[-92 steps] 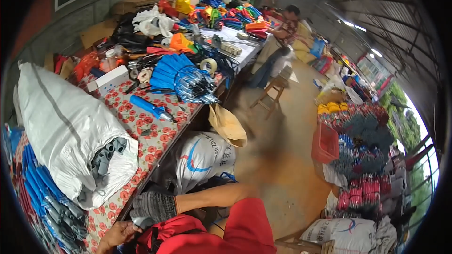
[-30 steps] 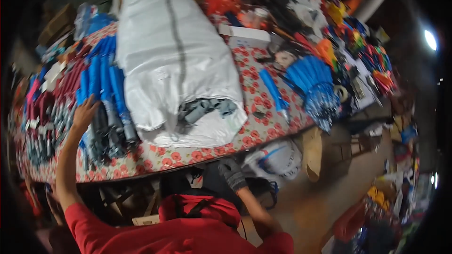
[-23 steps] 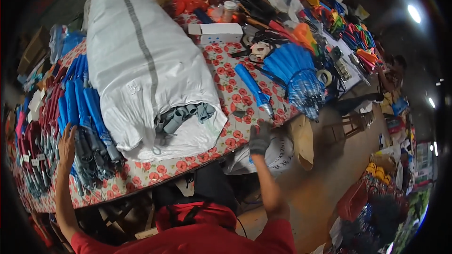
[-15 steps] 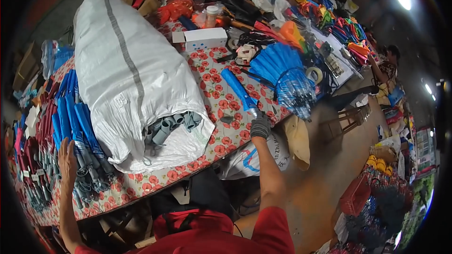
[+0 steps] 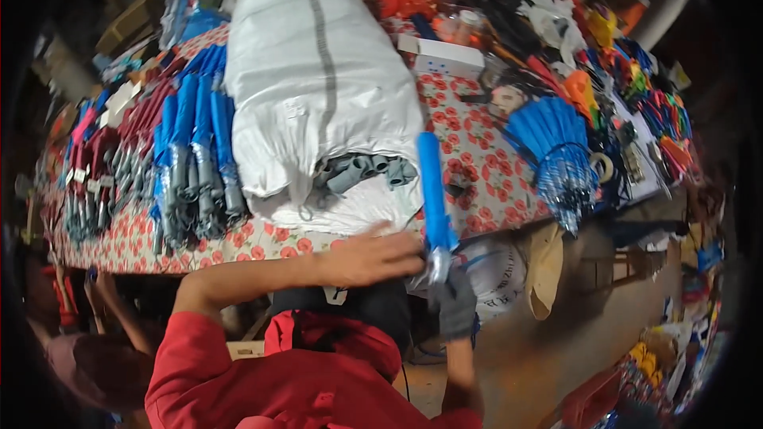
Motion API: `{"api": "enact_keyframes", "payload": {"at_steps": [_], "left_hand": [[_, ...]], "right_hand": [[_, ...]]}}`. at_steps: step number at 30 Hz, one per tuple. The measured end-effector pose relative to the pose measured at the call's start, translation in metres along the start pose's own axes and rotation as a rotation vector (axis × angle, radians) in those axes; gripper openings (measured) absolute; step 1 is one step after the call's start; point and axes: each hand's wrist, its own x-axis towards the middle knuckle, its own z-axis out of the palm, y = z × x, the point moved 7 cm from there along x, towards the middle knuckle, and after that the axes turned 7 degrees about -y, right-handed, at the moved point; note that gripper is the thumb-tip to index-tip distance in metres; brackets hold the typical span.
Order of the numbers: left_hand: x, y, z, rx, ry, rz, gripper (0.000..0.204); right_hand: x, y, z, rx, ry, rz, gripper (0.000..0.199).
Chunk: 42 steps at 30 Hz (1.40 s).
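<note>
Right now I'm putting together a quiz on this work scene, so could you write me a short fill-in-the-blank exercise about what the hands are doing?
1. The right hand wears a dark ____.
2. Both hands hold a folded umbrella whose colour is ____.
3. The left hand is ____, with no covering.
4. The big white sack lies on a table covered with a cloth printed with red ____.

Missing words: glove; blue; bare; flowers

One large white woven sack (image 5: 318, 87) on the floral-clothed table (image 5: 485, 159). Right of the sack: one white box (image 5: 445, 54), one fanned bundle of blue umbrellas (image 5: 556, 151), one tape roll (image 5: 602, 165). In front of it: one single blue umbrella (image 5: 433, 191), two hands.
</note>
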Motion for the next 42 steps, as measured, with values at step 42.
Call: {"api": "enact_keyframes", "payload": {"at_steps": [42], "left_hand": [[-0.192,0.029,0.039,-0.999,0.180,-1.057,0.035]], "right_hand": [[0.115,0.042,0.185,1.106,-0.457,0.556,0.026]]}}
